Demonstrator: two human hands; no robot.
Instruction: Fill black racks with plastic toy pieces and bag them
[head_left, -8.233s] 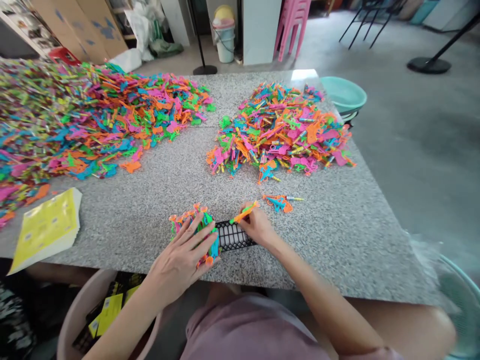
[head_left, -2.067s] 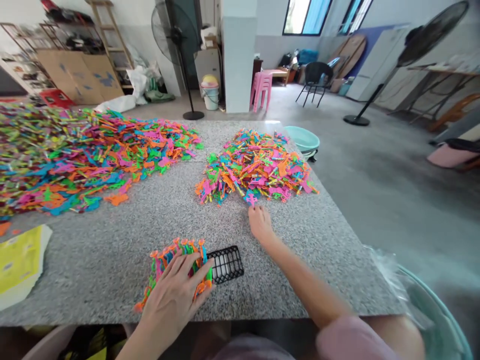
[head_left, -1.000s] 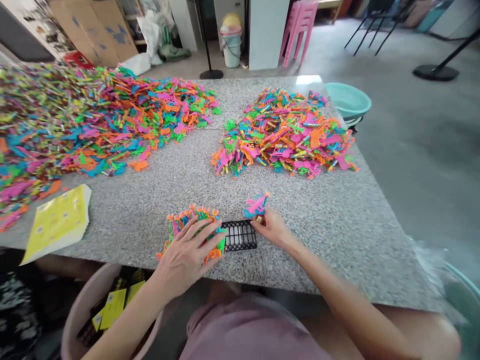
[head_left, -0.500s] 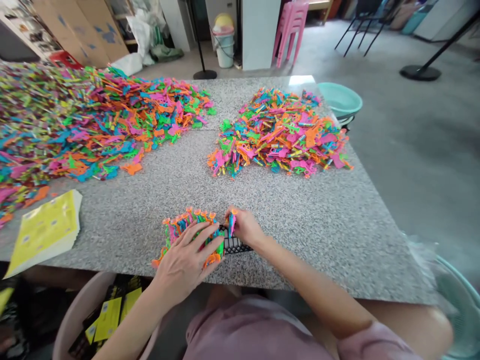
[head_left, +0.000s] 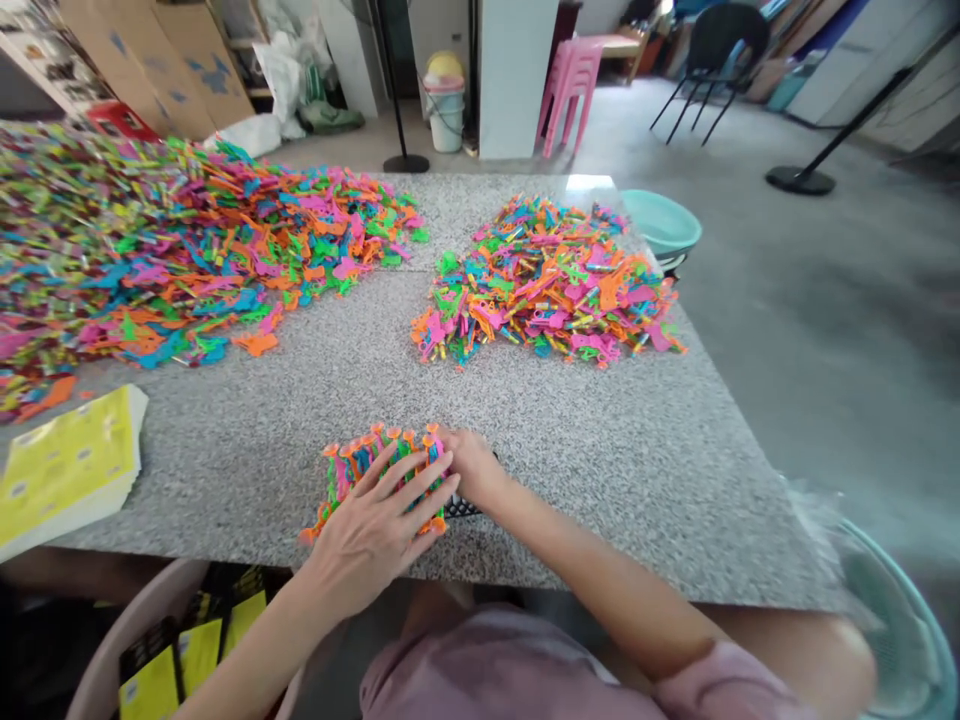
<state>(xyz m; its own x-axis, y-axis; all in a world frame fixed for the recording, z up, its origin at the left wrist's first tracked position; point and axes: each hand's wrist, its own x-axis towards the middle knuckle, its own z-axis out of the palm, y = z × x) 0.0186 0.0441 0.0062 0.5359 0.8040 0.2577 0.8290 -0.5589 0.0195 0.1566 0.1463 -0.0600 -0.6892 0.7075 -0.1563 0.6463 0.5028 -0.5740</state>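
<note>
A row of small plastic toy guns [head_left: 346, 470] in orange, pink, blue and green, tipped with orange suction cups, stands packed upright in a black lattice rack [head_left: 461, 506]. My left hand [head_left: 375, 515] lies across the row from the front, its fingers stretched out and resting on the toys. At the right end of the row, my right hand [head_left: 469, 465] is closed around a toy gun [head_left: 439, 455] with pink and blue parts, against the others. Its fingertips are partly hidden, and both hands and the toys cover most of the rack.
A loose pile of toy guns [head_left: 547, 290] lies ahead on the speckled stone table [head_left: 615, 450], a larger pile [head_left: 187, 250] at the left. Yellow printed cards [head_left: 75, 460] are stacked at left. Below the front edge is a tub [head_left: 135, 625] holding yellow-and-black packs.
My right hand has brought its toy gun left and down to the row's end, covering the gap in the rack. My left hand stays spread on the row. The view has shifted slightly.
</note>
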